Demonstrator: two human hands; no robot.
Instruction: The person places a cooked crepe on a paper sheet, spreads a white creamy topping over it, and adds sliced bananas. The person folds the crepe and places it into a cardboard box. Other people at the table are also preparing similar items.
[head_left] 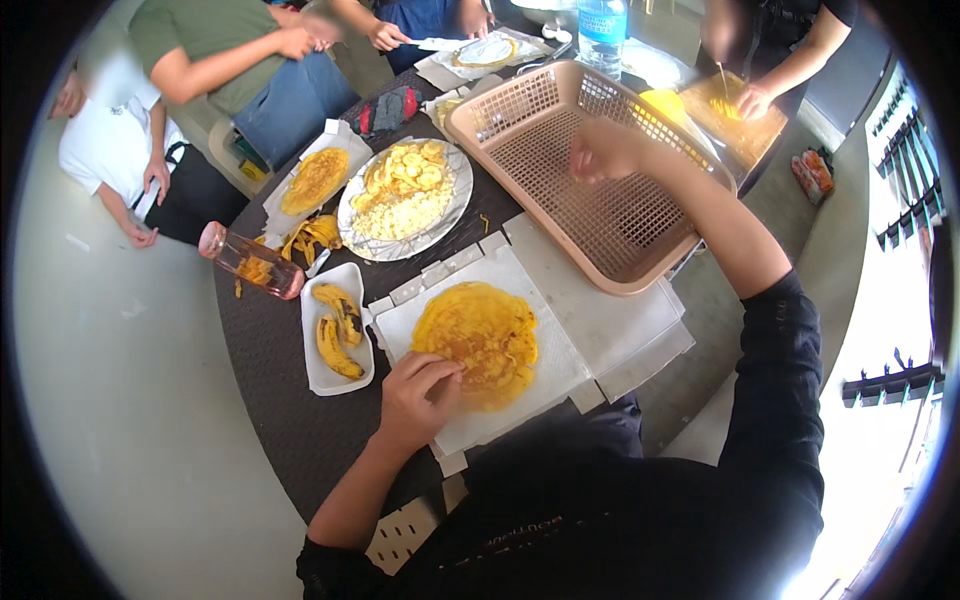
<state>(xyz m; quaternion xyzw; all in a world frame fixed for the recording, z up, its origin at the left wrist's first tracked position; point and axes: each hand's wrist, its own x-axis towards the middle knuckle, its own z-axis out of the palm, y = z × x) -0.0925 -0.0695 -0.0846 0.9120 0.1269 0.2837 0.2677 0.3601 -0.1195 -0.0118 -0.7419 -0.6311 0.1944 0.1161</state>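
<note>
A round yellow pancake (490, 325) with browned patches lies flat on white paper (560, 370) inside an opened cardboard box (610, 325) in front of me. My left hand (415, 395) rests at its near left edge, fingers curled and thumb against them. Whether it grips the pancake's edge or a small piece, I cannot make out. My right hand (605, 152) is raised over a light brown plastic basket (580, 245), its fingers closed. What they hold, if anything, is hidden.
Left of the box are a white tray (313, 350) with bananas (340, 345), a plate (405, 250) of banana slices and chopped white pieces, another pancake (315, 180), peels (312, 235) and a pink-capped bottle (250, 262). Co-workers work beyond, one with a knife at a cutting board (755, 135).
</note>
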